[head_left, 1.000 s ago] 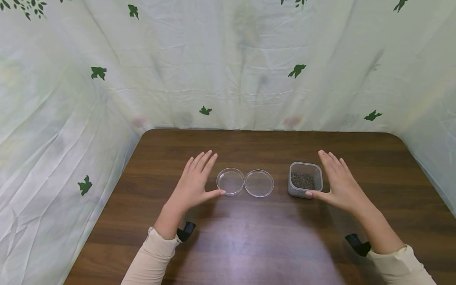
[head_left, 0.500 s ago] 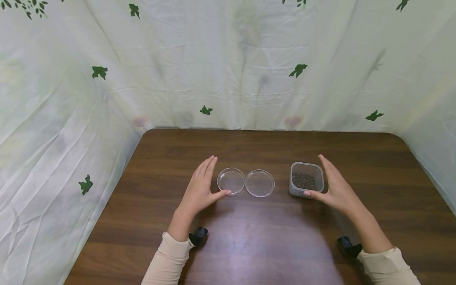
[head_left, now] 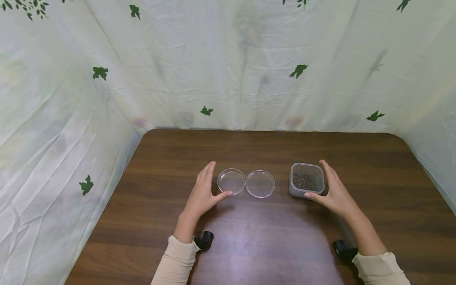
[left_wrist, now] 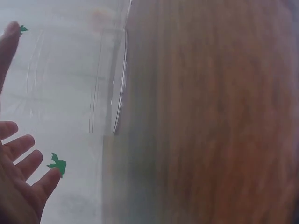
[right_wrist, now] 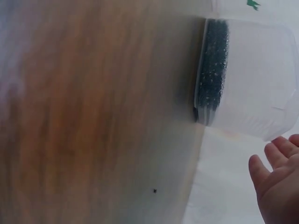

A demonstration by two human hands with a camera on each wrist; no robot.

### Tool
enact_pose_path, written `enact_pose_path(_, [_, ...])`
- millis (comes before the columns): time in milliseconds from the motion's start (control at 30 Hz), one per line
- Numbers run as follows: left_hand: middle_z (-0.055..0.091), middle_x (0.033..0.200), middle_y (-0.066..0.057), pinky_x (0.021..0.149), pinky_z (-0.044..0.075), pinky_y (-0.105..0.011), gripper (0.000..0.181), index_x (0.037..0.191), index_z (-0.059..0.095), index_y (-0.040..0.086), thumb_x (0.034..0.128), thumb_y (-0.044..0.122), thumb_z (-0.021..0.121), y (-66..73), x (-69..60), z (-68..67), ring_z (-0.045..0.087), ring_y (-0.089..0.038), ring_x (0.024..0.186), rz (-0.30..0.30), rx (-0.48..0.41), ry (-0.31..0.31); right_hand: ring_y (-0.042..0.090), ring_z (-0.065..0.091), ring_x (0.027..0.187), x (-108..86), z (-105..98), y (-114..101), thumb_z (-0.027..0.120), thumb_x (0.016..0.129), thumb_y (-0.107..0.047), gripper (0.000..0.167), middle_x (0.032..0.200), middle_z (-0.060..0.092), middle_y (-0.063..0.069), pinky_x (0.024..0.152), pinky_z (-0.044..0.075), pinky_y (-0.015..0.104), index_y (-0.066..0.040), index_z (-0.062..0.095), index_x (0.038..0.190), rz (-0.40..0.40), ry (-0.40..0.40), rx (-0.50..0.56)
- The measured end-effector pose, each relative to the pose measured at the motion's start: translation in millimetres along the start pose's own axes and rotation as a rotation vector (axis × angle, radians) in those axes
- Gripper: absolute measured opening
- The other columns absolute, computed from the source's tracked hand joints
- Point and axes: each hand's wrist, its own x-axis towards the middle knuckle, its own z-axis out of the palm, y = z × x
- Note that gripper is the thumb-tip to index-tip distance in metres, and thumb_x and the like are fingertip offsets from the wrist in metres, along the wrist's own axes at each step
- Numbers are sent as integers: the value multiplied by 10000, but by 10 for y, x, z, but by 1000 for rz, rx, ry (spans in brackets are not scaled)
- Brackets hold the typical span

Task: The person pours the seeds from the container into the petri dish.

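Two shallow, clear round dishes, like petri dishes, lie side by side mid-table: a left dish (head_left: 231, 181) and a right dish (head_left: 260, 184). Beside the left one is my left hand (head_left: 203, 196), fingers extended and thumb apart. Its thumb tip overlaps the dish's near rim in the head view; contact is unclear. Farther right stands a clear square tub (head_left: 296, 192) holding dark grains (head_left: 303, 181). My right hand (head_left: 336, 194) is spread around the tub's right side, thumb at its near wall. In the right wrist view, the fingers (right_wrist: 275, 156) are close by the tub's rim; touch cannot be told.
The brown wooden table (head_left: 249, 233) has rounded far corners. A pale cloth (head_left: 231, 79) with green bird shapes hangs behind and at the sides. Black wrist cameras sit at the left wrist (head_left: 204, 240) and right wrist (head_left: 344, 251).
Both hands have drawn slightly nearer to me and their fingers have come closer together. The forearms have shifted inward. The dishes and tub remain in place.
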Motion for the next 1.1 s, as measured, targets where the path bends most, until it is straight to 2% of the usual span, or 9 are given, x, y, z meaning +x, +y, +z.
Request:
enact_pose_path(267, [257,1414,-145,1018,240,-445,1035,1406,199,9,665,487,740,-50,-28,100,223,-293,1288,-59,-59,-41,389,162,1291,-14,42,41,781,682,-322,1083,1447,173,175,916,221,632,-141,44,1454,42,8,32])
enact_pose_path(500, [268,1397,-187,1012,246,-460,1050,1398,212,-17,643,448,773,-100,-44,195,241,-307,1279,-114,-129,-68,427,199,1262,-13,86,85,767,708,-276,1043,1435,187,203,920,219,629,-97,55,1449,67,9,92])
enact_pose_path(633, [280,1386,-206,1014,250,-444,1041,1391,225,-34,640,421,784,-124,-49,234,256,-314,1272,-136,-145,-85,441,165,1271,-5,102,103,745,735,-281,1027,1449,140,212,924,190,645,-97,30,1449,102,-3,124])
enact_pose_path(767, [299,1371,-220,1009,264,-438,1028,1380,239,-55,638,387,796,-151,-57,276,284,-324,1258,-137,-153,-94,437,114,1287,-7,122,118,737,744,-279,1017,1459,95,214,930,154,658,-95,28,1449,131,-7,157])
enact_pose_path(900, [324,1348,-238,1002,275,-441,1002,1368,255,-70,640,350,802,-163,-68,319,311,-338,1240,-138,-169,-95,426,130,1284,-4,156,142,749,734,-251,1009,1452,112,220,940,156,646,-74,55,1444,141,-1,196])
enact_pose_path(1100, [354,1316,-250,993,290,-439,959,1349,283,-86,652,322,800,-164,-69,383,345,-346,1215,-130,-174,-75,410,85,1298,-14,177,147,749,731,-149,1008,1447,96,232,975,134,612,-62,36,1439,139,-5,302])
